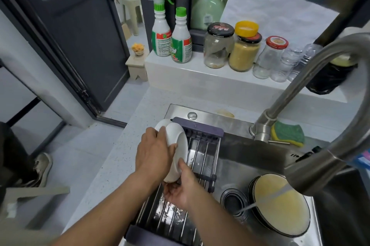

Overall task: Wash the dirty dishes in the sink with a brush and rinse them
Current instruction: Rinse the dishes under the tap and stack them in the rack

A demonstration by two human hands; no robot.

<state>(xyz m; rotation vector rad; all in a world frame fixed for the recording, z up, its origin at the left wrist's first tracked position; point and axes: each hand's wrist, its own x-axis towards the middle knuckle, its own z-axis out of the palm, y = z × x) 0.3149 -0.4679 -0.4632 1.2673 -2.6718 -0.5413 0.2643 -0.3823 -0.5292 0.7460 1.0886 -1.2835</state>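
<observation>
A white plate (178, 145) stands on edge over the wire drying rack (202, 157) at the sink's left side. My left hand (154, 153) grips its upper rim and back, with the thumb over the edge. My right hand (180, 187) holds the plate's lower edge from underneath. A second white dish (162, 124) leans just behind it. In the sink (236, 145), a dark bowl (280, 205) full of yellowish soapy water sits under the tap (312, 85), from which a thin stream of water runs. No brush is in view.
A green and yellow sponge (288, 133) lies by the tap's base. Two spray bottles (170, 33), several jars (244, 49) and clear cups line the white ledge behind the sink. The drain (234, 201) sits left of the bowl. A speckled counter (112, 165) runs along the left.
</observation>
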